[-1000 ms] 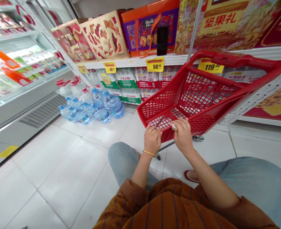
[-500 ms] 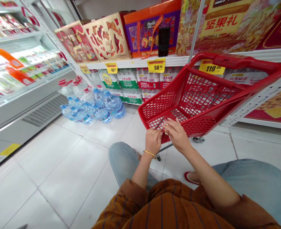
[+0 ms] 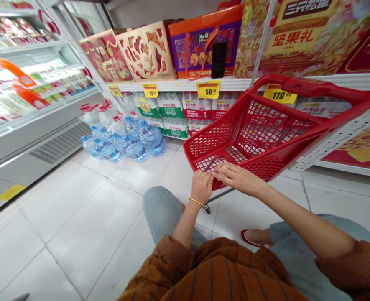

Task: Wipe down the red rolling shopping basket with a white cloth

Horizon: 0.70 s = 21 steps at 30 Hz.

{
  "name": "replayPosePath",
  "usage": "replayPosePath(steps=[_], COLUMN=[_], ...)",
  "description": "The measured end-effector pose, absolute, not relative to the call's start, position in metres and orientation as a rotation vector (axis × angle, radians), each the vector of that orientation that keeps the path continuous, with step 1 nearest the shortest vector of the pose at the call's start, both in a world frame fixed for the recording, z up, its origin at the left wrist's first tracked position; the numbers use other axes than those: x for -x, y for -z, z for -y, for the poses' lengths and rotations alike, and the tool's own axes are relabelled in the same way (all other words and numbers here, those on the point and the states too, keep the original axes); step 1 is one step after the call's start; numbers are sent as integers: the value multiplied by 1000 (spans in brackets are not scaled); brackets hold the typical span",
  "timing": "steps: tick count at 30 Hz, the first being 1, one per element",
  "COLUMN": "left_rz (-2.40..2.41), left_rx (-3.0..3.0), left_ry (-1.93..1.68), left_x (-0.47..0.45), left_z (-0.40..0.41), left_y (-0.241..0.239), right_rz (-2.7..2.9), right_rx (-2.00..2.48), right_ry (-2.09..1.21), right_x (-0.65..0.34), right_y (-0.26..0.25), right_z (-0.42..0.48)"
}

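Observation:
My left hand (image 3: 201, 186), a gold bangle at its wrist, is closed with its thumb and fingers pressed together. It appears against the near end of a red plastic shopping cart (image 3: 268, 156). My right hand (image 3: 239, 179) comes in from the right, palm down, fingers together and bent, their tips meeting the left fingertips. Whatever lies between the fingers, if anything, is hidden. Whether either hand touches the cart's rim, I cannot tell. The cart's mesh basket shows no goods inside.
Large blue water bottles (image 3: 125, 140) stand on the tiled floor at the left, beside a refrigerated case (image 3: 37, 138). Gift boxes (image 3: 203, 46) line the shelf (image 3: 172, 85) above packed bottles (image 3: 169, 106). A black phone-like object (image 3: 218, 60) leans on one box. My knees flank my hands.
My right forearm has swung outward to the right and lies flatter. The right fingers, spread before, are now together and lower over the left fingertips. My left hand stays almost in place.

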State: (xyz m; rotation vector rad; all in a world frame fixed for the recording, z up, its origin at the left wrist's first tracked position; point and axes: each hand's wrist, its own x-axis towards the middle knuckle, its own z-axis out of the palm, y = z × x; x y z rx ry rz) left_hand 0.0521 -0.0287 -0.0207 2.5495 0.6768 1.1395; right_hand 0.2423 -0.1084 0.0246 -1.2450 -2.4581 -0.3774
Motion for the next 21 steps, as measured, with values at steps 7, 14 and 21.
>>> replayPosePath(steps=[7,14,21], left_rz=[-676,-667,-666], left_rx=[-2539,-2556,-2548], left_ry=[-1163,-1156,-1152], left_x=[-53,-53,-50], left_z=[31,33,30], left_y=[21,19,18], right_rz=[2063,1967,2067], right_rx=[1327,1389,1397], right_ry=[402,482,599], right_x=[-213,-193,-211], right_y=[-13,11,14], right_z=[115,108,111])
